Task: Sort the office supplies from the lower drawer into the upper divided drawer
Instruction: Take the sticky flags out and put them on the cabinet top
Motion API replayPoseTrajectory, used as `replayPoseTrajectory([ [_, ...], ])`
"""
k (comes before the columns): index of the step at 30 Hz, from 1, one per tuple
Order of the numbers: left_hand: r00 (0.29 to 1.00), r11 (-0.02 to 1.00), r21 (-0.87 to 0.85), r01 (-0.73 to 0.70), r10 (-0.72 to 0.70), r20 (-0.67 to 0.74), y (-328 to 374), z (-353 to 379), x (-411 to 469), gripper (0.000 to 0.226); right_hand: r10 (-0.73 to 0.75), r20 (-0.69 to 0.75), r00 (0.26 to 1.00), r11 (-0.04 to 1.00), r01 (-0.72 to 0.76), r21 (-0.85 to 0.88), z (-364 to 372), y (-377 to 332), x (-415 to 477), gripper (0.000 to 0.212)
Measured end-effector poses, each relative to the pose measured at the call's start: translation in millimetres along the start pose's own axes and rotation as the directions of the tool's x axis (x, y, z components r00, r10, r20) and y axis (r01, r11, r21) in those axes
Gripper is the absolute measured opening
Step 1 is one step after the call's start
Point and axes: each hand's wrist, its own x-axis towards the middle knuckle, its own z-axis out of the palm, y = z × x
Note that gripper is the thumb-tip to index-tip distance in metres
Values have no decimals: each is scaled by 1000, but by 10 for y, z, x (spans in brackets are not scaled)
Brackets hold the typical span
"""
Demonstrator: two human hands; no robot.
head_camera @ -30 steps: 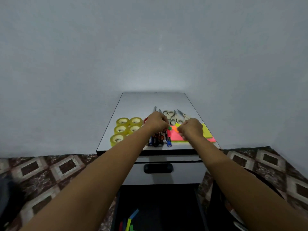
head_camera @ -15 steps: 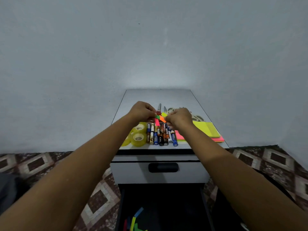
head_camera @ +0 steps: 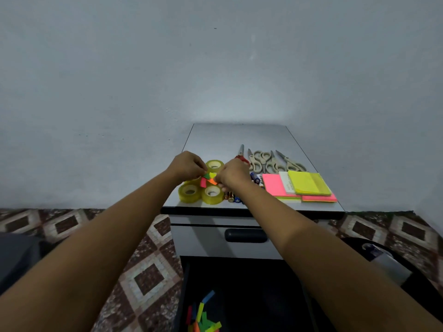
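1. Left hand: fingers curled, tips pinching a small fan of flags from the left side.
2. Right hand: fingers curled inward, pinching the same flags from the right side. How many each hand has hold of cannot be told.
3. Flags: green, yellow, pink and orange. Held just above the tape rolls, between the two hands.
4. Tape rolls: yellowish and clear, clustered at the front left of the surface. Three show plainly, two in front and one behind. Others may lie under the left hand.
5. Batteries: lying in a row just right of the tape rolls, mostly hidden by the right wrist. A few ends show at the front and a few more behind the hand.
6. Scissors: one red-handled pair and several beige-handled pairs, side by side behind the batteries, blades pointing to the wall.
7. Note pads: pink, white and yellow, stacked and overlapping at the front right of the surface.
8. Upper drawer: closed, with a dark handle at the centre of its front.
9. Lower drawer: pulled out, dark inside. Loose flags in mixed colours lie at its near left.
10. Floor: diamond-patterned tiles on both sides.
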Motion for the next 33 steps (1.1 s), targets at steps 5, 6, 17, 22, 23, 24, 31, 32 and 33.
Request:
replayPoseTrajectory([
  [5, 997, 988, 134, -77, 81, -21, -22, 83, -87, 13, -51, -34, 998, 997, 49, -61, 23, 25, -21, 18],
  [6, 996, 988, 135, -81, 85, -22, -21, 83, -95, 13, -61, -32, 998, 996, 59, -62, 12, 28, -27, 19],
  [17, 989, 996, -6, -91, 90, -114, -89, 18, -264, 17, -110, -51, 993, 991, 106, -83, -189, 72, -116, 21],
  [22, 990, 977, -195, -87, 63, -125, -35, 84, -569, 13, -170, -61, 984, 985, 172, 20, -308, 171, -375, 20],
  [23, 991, 975, -200, -95, 74, -111, -29, 116, -672, 11, -180, -49, 982, 982, 182, 41, -315, 209, -467, 18],
  [24, 993, 973, -206, -102, 87, -81, -16, 145, -759, 10, -188, -38, 981, 979, 190, 69, -336, 236, -553, 16],
  [31, 885, 997, -58, -57, 77, 458, -323, 697, -1361, 4, -116, 180, 977, 992, 103, 76, -100, 860, -1076, 20],
  [32, 861, 999, -33, -31, 44, 506, -406, 799, -1406, 4, -92, 199, 976, 995, 81, 65, -21, 999, -1124, 21],
  [33, 839, 1000, -20, 0, 11, 545, -505, 923, -1456, 6, -58, 228, 972, 997, 47, 54, 81, 1163, -1176, 20],
])
